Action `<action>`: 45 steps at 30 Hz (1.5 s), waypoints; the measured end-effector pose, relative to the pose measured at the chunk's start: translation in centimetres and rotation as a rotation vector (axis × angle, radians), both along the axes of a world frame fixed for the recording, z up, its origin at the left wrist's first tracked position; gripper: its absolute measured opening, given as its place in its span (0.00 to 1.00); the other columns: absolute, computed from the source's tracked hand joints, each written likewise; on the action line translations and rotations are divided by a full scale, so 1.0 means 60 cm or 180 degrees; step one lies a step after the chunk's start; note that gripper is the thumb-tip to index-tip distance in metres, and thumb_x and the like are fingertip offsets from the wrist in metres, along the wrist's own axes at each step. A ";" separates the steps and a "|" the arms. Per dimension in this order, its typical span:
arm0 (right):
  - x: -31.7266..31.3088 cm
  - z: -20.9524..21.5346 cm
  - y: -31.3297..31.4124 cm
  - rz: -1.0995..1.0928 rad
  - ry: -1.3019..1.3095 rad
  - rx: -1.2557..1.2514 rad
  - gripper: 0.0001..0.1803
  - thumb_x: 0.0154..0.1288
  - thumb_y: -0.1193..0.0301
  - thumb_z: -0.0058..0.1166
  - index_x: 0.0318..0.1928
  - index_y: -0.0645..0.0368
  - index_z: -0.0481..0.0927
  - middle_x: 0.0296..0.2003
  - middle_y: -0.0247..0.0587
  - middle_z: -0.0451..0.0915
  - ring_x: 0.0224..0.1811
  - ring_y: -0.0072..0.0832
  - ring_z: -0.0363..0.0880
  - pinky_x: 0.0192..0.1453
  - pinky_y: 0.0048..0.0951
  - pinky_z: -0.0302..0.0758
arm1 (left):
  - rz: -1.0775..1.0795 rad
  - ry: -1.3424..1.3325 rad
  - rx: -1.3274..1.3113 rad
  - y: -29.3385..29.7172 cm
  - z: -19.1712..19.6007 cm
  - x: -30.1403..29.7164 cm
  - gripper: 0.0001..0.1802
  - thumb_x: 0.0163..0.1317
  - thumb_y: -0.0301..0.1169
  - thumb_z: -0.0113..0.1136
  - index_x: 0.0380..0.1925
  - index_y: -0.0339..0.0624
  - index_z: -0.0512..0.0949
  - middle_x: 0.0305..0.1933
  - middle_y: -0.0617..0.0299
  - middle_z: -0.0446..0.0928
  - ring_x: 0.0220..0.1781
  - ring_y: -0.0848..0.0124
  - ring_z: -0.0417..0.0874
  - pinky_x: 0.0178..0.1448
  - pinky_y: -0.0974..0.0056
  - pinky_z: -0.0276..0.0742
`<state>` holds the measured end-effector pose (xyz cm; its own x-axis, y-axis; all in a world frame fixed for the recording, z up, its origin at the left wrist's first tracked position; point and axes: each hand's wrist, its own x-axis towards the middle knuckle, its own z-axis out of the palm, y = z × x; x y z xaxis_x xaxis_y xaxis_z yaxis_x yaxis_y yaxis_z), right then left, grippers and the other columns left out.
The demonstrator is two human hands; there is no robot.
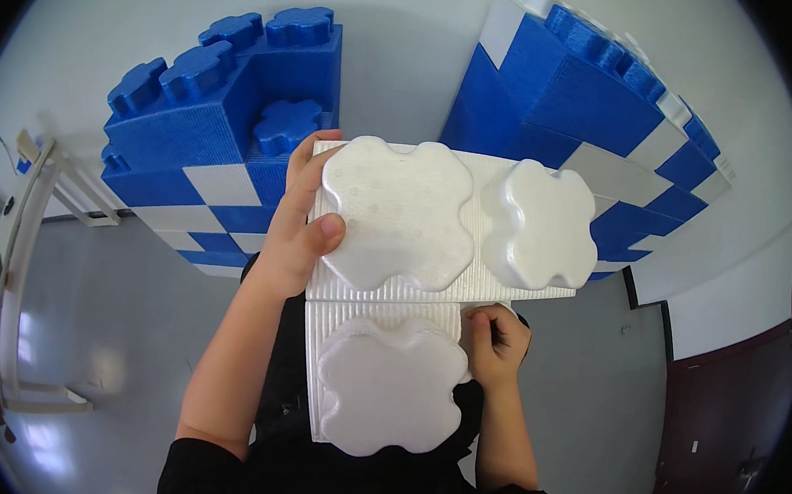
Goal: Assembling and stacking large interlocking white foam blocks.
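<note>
In front of me is a wide white toy building block (398, 215) with two clover-shaped studs facing up. Below it, along a thin seam, lies a smaller white building block (392, 389) with one stud. My left hand (305, 209) is closed round the left edge of the wide block, its thumb on top by the larger-looking stud. At the right side of the smaller block, just under the wide one, my right hand (496, 346) is curled against the white edge. Its fingertips are partly hidden there.
A stepped wall of blue and white blocks (188, 141) stands ahead on the left. On the right rises another blue and white block wall (599, 105). A white table frame (33, 249) is at far left, a dark red door (723, 435) at far right. Grey floor (589, 380) surrounds me.
</note>
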<state>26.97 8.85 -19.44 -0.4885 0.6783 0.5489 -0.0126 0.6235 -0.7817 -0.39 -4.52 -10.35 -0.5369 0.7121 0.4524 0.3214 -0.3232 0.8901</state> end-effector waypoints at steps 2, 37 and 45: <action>-0.001 -0.002 0.002 -0.0011 -0.0040 0.0051 0.04 0.69 0.79 0.60 0.35 0.64 0.86 0.24 0.38 0.80 0.24 0.22 0.74 0.30 0.25 0.68 | 0.0027 0.0016 0.0015 0.001 -0.001 0.000 0.55 0.53 0.70 0.60 0.74 0.43 0.73 0.83 0.45 0.52 0.86 0.43 0.52 0.85 0.35 0.48; -0.004 0.002 0.001 -0.0086 -0.0098 0.0044 0.03 0.68 0.80 0.61 0.34 0.65 0.85 0.26 0.42 0.83 0.25 0.25 0.77 0.32 0.26 0.72 | -0.0006 -0.0042 -0.0062 0.004 -0.003 -0.001 0.58 0.50 0.72 0.61 0.74 0.43 0.72 0.83 0.44 0.50 0.86 0.43 0.51 0.85 0.35 0.49; -0.002 0.000 0.003 -0.0085 -0.0133 0.0020 0.04 0.68 0.79 0.61 0.34 0.65 0.85 0.26 0.42 0.83 0.25 0.26 0.77 0.32 0.27 0.72 | 0.0042 -0.0001 -0.0090 0.006 -0.005 -0.002 0.59 0.50 0.73 0.60 0.75 0.43 0.71 0.83 0.44 0.50 0.86 0.42 0.52 0.85 0.34 0.50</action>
<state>26.83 9.01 -19.41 -0.4930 0.6878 0.5328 0.0365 0.6282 -0.7772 -0.54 -4.18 -10.68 -0.5465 0.7174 0.4320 0.3250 -0.2937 0.8989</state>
